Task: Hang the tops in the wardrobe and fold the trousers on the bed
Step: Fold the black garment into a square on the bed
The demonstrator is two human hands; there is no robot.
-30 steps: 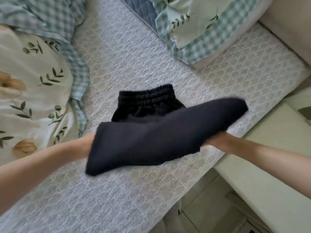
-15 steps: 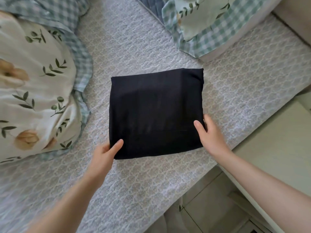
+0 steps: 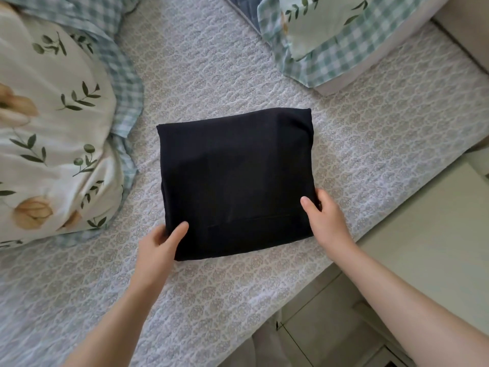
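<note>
Bed [image 3: 238,300]: pale grey quilted cover, small repeated medallion pattern, lying smooth. Bed edge runs diagonally along lower right.

On it, about middle: black trousers [image 3: 238,181], folded into neat flat rectangle, hem seam showing near front edge.

Left side: duvet [image 3: 53,128], cream with leaf and flower print, green gingham border, bunched up; just beside trousers, not touching.

Far right corner: pillow [image 3: 330,43], same print and gingham, apart from trousers. Blue quilted cloth [image 3: 246,9] at top edge, beside pillow.
</note>
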